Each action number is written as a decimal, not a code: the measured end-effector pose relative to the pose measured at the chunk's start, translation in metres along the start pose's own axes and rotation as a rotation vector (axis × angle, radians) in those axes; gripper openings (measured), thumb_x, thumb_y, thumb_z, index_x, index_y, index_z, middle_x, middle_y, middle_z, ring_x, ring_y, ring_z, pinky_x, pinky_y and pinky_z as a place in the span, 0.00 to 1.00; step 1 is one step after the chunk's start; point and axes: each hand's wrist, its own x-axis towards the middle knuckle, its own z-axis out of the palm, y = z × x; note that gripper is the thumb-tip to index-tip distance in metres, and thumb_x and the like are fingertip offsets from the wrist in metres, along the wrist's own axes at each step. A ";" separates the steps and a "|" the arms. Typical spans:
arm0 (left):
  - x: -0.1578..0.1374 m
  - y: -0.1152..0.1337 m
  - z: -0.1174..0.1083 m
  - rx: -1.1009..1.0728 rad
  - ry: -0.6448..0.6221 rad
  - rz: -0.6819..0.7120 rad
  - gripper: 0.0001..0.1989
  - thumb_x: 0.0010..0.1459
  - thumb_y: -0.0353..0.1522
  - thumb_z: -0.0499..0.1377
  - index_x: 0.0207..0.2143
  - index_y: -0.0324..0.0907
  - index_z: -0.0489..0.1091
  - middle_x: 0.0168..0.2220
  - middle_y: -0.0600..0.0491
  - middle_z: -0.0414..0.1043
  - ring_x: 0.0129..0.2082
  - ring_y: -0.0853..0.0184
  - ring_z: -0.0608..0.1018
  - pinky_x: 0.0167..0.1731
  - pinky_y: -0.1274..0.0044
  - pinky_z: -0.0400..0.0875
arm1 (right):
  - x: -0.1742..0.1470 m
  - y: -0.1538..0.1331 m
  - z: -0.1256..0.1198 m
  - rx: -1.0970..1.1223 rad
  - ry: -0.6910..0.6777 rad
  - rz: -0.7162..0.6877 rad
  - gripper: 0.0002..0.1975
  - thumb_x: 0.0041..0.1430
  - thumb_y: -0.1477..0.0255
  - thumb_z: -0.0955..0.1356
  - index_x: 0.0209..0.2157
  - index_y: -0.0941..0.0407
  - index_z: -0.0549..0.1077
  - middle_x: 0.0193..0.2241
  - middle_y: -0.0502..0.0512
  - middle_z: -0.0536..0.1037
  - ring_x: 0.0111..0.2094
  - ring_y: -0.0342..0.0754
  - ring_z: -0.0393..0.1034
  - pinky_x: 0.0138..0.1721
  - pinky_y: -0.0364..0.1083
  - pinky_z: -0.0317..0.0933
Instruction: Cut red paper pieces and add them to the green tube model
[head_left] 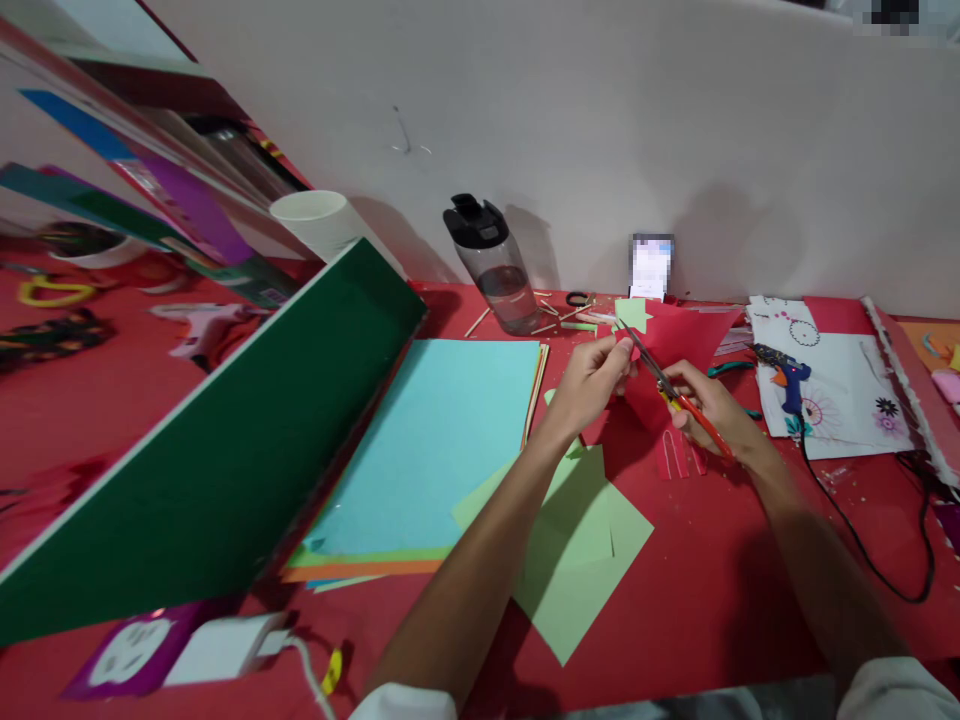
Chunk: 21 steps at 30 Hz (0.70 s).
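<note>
My left hand [592, 378] pinches a sheet of red paper [694, 335] near its left edge, thumb on top. In my right hand [709, 405] is a pair of scissors [646, 358] with red and yellow handles. The blades point up and left, up against the paper beside my left thumb; whether they are closed on it I cannot tell. Just beyond the blade tips lies a light green paper piece [634, 314]. Small red paper strips [679, 455] rest below my right hand. Light green sheets [577, 590] lie partly under my left forearm.
Left of my arm is a stack of coloured paper [457, 440], light blue uppermost. A dark green board [225, 440] leans beside it. A water bottle [491, 270] and a phone [651, 268] stand by the wall. To the right, a blue glue gun [789, 380] trails a black cord.
</note>
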 end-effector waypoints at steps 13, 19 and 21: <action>0.002 0.004 -0.008 0.055 -0.063 0.019 0.28 0.67 0.52 0.58 0.21 0.43 0.64 0.20 0.56 0.64 0.20 0.71 0.68 0.22 0.78 0.62 | 0.000 0.003 0.001 0.032 0.006 0.002 0.32 0.58 0.39 0.71 0.45 0.51 0.66 0.26 0.41 0.59 0.24 0.41 0.50 0.26 0.42 0.48; 0.002 0.006 -0.011 0.014 -0.106 -0.002 0.28 0.65 0.54 0.60 0.23 0.43 0.66 0.20 0.57 0.64 0.20 0.70 0.68 0.23 0.77 0.63 | 0.000 0.003 0.002 0.064 0.007 0.014 0.34 0.56 0.37 0.71 0.46 0.52 0.66 0.26 0.42 0.61 0.23 0.41 0.51 0.25 0.42 0.50; 0.002 0.004 -0.011 0.014 -0.111 -0.013 0.26 0.65 0.52 0.60 0.23 0.43 0.66 0.20 0.57 0.64 0.20 0.70 0.68 0.23 0.77 0.63 | 0.000 0.003 0.002 0.060 0.011 0.016 0.34 0.56 0.38 0.71 0.46 0.52 0.66 0.26 0.42 0.61 0.22 0.41 0.51 0.25 0.41 0.50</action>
